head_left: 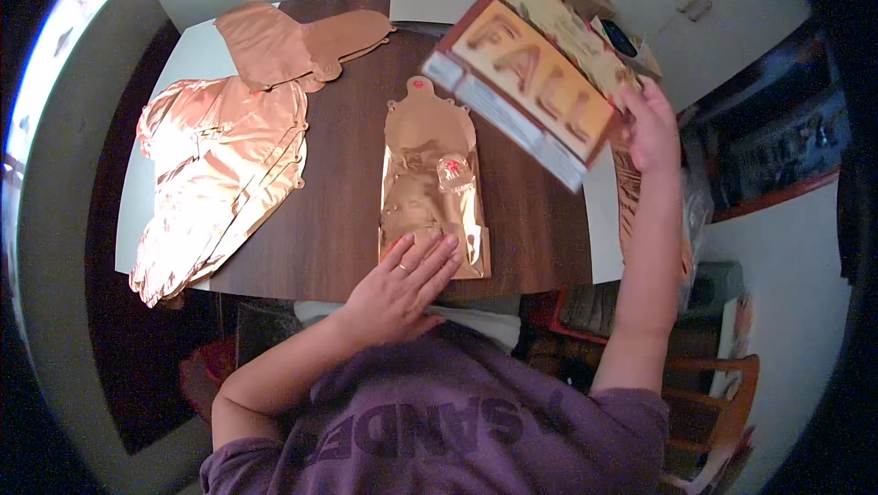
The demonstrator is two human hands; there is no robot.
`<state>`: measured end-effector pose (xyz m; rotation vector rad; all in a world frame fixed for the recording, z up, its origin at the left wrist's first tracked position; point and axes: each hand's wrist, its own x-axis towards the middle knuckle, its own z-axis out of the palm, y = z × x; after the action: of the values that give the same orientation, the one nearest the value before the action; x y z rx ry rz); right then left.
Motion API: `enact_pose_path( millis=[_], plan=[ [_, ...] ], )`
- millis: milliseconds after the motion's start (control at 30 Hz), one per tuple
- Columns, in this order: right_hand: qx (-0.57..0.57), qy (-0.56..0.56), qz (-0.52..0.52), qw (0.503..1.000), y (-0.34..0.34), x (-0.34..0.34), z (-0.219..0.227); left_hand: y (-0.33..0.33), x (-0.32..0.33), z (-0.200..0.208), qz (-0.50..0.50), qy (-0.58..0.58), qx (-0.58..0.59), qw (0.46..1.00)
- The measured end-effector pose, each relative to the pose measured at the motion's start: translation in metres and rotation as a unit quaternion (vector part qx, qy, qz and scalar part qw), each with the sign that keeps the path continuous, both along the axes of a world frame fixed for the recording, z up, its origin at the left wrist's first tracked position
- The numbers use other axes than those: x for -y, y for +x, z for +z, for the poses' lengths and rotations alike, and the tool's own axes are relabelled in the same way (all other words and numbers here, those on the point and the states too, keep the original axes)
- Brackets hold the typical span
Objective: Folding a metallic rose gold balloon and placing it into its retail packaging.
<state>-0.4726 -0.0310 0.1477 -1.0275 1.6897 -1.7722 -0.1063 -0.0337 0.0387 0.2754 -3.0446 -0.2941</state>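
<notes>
My left hand [402, 289], with a ring on one finger, lies flat with fingers stretched on the lower part of a folded copper-coloured foil balloon [425, 134]. A small clear packet [455, 173] with something red in it rests on that balloon. Raised over the table's right side, my right hand [651, 120] grips the edge of a flat printed package [530, 65] showing copper balloon letters. Behind it is a cream, flower-printed piece [553, 15]; whether the two are joined I cannot tell. The package is tilted and slightly blurred.
More flat copper foil balloons lie at the left, a large stack [219, 175] and a smaller one [306, 42] beyond it. They rest on a dark wooden table [338, 166] with white side panels. A dark phone-like object [619, 38] sits far right. A wooden chair [713, 372] stands lower right.
</notes>
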Motion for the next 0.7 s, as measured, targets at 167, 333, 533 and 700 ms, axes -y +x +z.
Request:
enact_pose_path(
  millis=[167, 333, 533, 700],
  plan=[
    [-0.002, 0.176, 0.203, 0.963, 0.037, -0.043, -0.036, 0.035, -0.020, -0.017, -0.057, -0.068, -0.388, 0.917],
    [-0.122, 0.352, 0.196, 0.907, 0.100, -0.033, -0.078, 0.018, -0.008, 0.042, -0.037, -0.029, -0.281, 0.958],
    [-0.435, 0.250, 0.121, 0.856, 0.102, -0.019, -0.096, -0.005, 0.052, -0.006, 0.027, 0.034, -0.150, 0.988],
    [-0.232, 0.300, 0.128, 0.916, 0.088, 0.015, -0.093, -0.009, 0.055, -0.006, 0.018, 0.060, -0.144, 0.988]
  ],
)
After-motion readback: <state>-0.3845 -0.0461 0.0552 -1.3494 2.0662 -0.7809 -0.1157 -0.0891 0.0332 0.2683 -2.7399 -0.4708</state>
